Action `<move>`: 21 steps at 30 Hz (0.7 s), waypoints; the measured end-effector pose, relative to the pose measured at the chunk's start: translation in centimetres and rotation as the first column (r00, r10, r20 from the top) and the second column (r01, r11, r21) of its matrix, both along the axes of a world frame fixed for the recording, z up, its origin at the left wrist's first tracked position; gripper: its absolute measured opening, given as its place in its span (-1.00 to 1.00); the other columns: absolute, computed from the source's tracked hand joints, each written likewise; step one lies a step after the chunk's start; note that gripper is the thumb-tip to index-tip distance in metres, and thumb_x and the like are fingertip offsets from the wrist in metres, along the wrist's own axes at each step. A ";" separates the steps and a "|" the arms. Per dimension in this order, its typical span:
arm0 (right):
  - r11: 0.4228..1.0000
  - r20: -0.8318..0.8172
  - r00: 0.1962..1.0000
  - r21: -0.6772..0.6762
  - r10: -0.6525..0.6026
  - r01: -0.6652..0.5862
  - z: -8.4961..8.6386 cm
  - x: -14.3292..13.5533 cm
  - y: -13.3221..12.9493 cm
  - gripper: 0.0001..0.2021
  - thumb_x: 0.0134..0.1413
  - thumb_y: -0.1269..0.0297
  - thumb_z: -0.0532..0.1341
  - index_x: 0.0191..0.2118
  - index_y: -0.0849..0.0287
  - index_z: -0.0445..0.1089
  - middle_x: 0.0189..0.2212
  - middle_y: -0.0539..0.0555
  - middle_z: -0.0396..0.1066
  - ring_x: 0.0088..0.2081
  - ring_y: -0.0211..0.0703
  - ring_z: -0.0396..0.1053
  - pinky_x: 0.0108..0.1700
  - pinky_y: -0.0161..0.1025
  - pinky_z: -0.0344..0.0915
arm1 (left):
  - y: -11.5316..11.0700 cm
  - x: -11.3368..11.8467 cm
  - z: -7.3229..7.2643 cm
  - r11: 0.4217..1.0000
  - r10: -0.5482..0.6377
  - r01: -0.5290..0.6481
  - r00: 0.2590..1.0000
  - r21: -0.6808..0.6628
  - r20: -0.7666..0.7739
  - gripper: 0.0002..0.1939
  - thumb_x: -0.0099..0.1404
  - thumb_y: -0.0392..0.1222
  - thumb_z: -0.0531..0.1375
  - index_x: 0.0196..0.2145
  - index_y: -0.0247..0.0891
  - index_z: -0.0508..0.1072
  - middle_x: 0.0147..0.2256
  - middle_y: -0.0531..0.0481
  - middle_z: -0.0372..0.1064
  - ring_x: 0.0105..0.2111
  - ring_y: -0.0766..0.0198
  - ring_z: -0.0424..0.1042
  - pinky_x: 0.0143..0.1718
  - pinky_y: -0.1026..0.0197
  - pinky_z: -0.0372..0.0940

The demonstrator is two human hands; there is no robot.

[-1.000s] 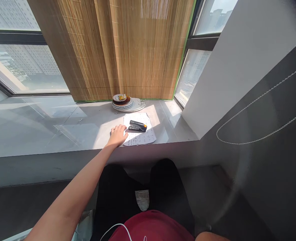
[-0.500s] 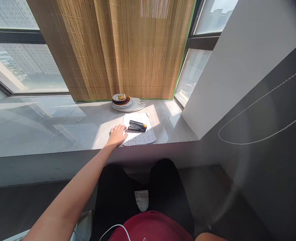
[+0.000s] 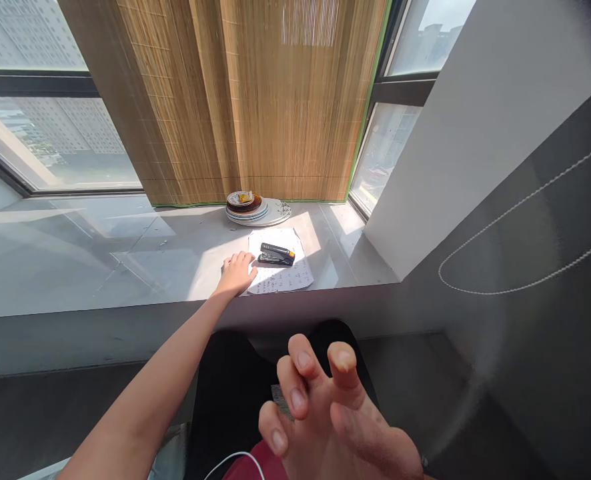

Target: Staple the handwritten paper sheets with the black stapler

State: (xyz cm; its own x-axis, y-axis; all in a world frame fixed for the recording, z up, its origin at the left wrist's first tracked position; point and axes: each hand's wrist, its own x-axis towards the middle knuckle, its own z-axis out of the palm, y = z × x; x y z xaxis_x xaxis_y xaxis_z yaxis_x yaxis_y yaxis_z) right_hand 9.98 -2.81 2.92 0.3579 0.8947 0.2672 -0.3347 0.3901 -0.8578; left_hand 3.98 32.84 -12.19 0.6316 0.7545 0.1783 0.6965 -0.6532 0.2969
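My left hand (image 3: 236, 274) rests on the sill at the left edge of a white sheet of paper (image 3: 303, 274) with handwriting, its fingers spread and holding nothing. On the paper lies a black stapler (image 3: 276, 255) with an orange part at its right end, a little to the right of my left fingertips. My right hand (image 3: 325, 407) is raised close to the camera above my lap, palm up, fingers apart and bent, with nothing in it.
Behind the paper, a stack of plates (image 3: 248, 209) stands on the pale window sill (image 3: 100, 267), below a bamboo blind (image 3: 275, 107). A beaded cord (image 3: 525, 193) hangs at the right. A white cable (image 3: 235, 455) crosses my lap.
My right hand has come up into view from the bottom edge. My left hand stays beside the paper. On the sheet, the stapler now looks more closed than before.
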 end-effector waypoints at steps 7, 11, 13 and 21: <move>0.990 -0.473 0.877 -0.059 0.083 -0.126 1.1 0.9 0.7 -0.79 0.26 0.00 0.37 -0.21 -0.01 0.44 -0.23 0.08 0.25 -0.34 -0.14 0.21 -0.31 -0.15 0.36 | 0.1 0.1 0.0 0.999 0.019 -0.019 0.999 -0.026 0.028 -0.63 0.46 -0.11 0.09 0.14 -0.09 0.49 0.16 -0.25 0.46 0.20 -0.20 0.33 0.29 -0.24 0.08; 0.985 -0.566 0.816 -0.041 0.118 -0.170 2.0 0.9 0.6 -0.71 0.20 -0.04 0.43 -0.28 0.02 0.43 -0.24 0.06 0.26 -0.33 -0.17 0.20 -0.28 -0.17 0.35 | 0.2 0.1 -0.2 0.998 0.026 -0.019 0.992 -0.062 0.119 -0.66 0.39 -0.14 0.17 0.08 -0.09 0.54 0.13 -0.25 0.48 0.18 -0.26 0.34 0.31 -0.26 0.05; 0.989 -0.535 0.839 -0.044 0.099 -0.145 1.2 1.0 1.6 -0.66 0.17 -0.06 0.46 -0.33 0.05 0.41 -0.27 0.05 0.29 -0.35 -0.18 0.21 -0.28 -0.18 0.34 | 0.2 0.1 -0.4 0.997 0.025 -0.013 0.986 -0.073 0.164 -0.68 0.36 -0.15 0.20 0.05 -0.08 0.56 0.10 -0.25 0.49 0.16 -0.27 0.34 0.31 -0.26 0.04; 0.880 0.244 0.969 -0.466 0.025 0.094 -18.3 4.7 9.1 -0.89 0.01 0.31 0.48 -0.45 0.14 0.58 -0.46 0.03 0.54 -0.37 -0.13 0.45 -0.26 -0.21 0.33 | 0.4 0.0 -0.9 0.998 0.015 -0.006 0.984 -0.055 0.177 -0.67 0.37 -0.16 0.19 0.05 -0.08 0.57 0.09 -0.26 0.48 0.14 -0.25 0.35 0.30 -0.24 0.05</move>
State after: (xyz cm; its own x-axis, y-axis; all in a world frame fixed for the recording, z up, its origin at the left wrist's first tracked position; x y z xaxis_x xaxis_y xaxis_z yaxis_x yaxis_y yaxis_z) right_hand 14.64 6.28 -15.34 0.3709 0.9230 -0.1026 -0.0931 -0.0730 -0.9930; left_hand 3.99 33.23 -13.11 0.5858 0.7725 0.2452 0.6365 -0.6258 0.4508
